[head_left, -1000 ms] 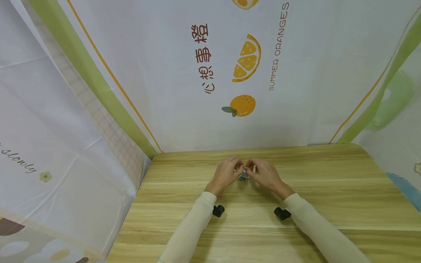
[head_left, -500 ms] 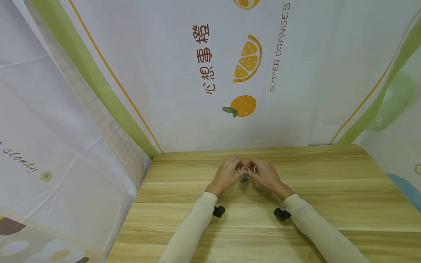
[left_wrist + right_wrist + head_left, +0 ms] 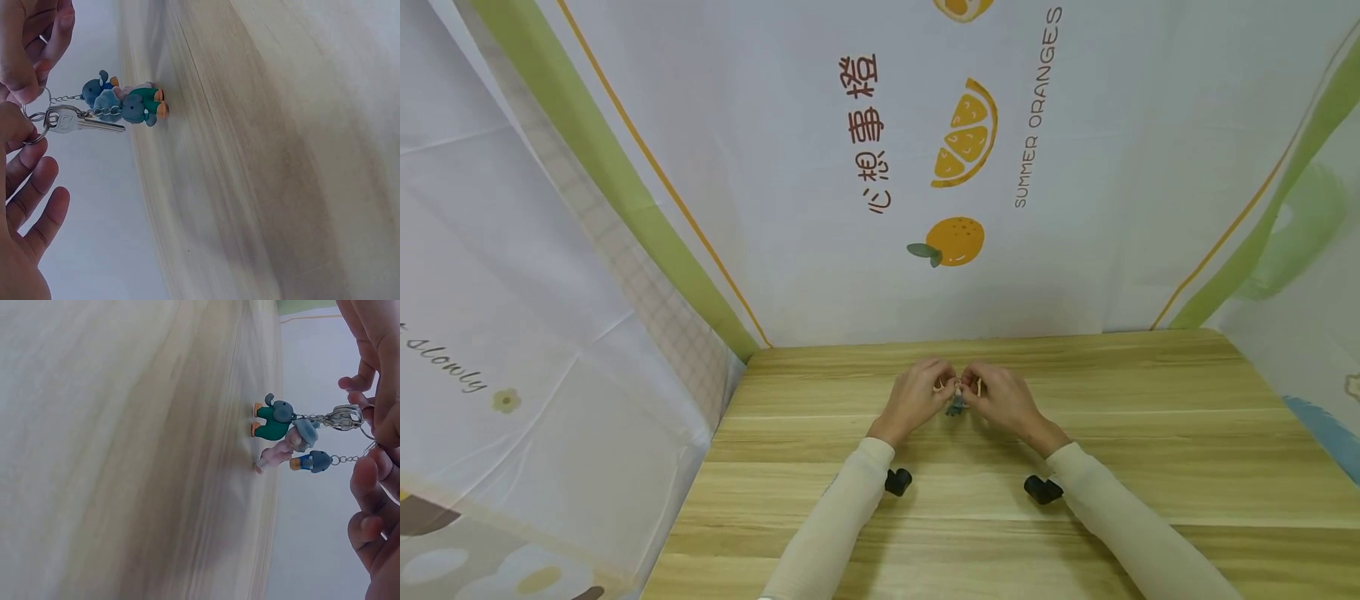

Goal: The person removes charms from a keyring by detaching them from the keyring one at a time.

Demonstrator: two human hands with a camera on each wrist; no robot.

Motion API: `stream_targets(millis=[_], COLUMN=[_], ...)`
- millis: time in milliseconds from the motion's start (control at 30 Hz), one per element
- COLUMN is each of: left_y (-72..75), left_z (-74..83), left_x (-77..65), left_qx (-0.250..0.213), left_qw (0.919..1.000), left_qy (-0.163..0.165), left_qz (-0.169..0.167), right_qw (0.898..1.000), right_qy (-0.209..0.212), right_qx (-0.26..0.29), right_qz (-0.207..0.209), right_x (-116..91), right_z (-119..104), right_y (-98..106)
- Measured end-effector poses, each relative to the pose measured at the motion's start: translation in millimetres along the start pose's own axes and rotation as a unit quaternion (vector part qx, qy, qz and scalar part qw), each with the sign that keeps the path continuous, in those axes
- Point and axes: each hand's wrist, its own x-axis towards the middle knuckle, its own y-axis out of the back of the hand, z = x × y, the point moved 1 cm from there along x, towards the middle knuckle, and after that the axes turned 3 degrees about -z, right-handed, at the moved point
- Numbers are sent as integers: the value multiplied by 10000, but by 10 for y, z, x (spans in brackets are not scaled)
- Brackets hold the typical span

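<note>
Close together over the far middle of the table, my left hand (image 3: pixel 913 400) and right hand (image 3: pixel 1006 402) both pinch a thin metal key ring (image 3: pixel 42 139) between thumb and finger. A silver key (image 3: pixel 62 120) hangs from the ring, beside several small figurines on short chains. One figurine (image 3: pixel 273 427) has a grey head and green clothes, another (image 3: pixel 275 455) is pink with a blue hat, and a small third figurine (image 3: pixel 317 462) is blue. Their feet point down at the tabletop; whether they touch it, I cannot tell. The fingertips partly hide the ring.
The wood-grain table (image 3: pixel 850 533) reaches back to a white cloth wall (image 3: pixel 820 275) printed with oranges. Printed cloth hangs at the left and right too. Two small black objects (image 3: pixel 898 481) show beside the sleeves, one near each forearm.
Both hands stay in nearly the same place, with their pinch on the key ring kept. The dangling figurines shift very slightly.
</note>
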Motion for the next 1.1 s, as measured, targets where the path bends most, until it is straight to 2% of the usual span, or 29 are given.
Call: stream_targets(millis=[233, 533, 700, 867, 1100], left_y=[4, 6, 2, 3, 1], left_z=[-9, -16, -3, 18, 49], left_x=[-5, -8, -2, -2, -4], left_qx=[-50, 44, 84, 67, -64], left_qw=[10000, 9999, 9996, 9997, 10000], left_qy=[5, -94, -190, -216, -58], left_qz=[45, 128, 185, 116, -37], right_qw=[10000, 9993, 9993, 9993, 9993], right_qy=[60, -283, -318, -296, -304], right_qx=[8, 151, 75, 88, 37], right_qz=[30, -184, -208, -230, -207], right_x=[-10, -9, 10, 24, 14], right_z=[11, 16, 22, 5, -5], right_y=[11, 31, 21, 18, 21])
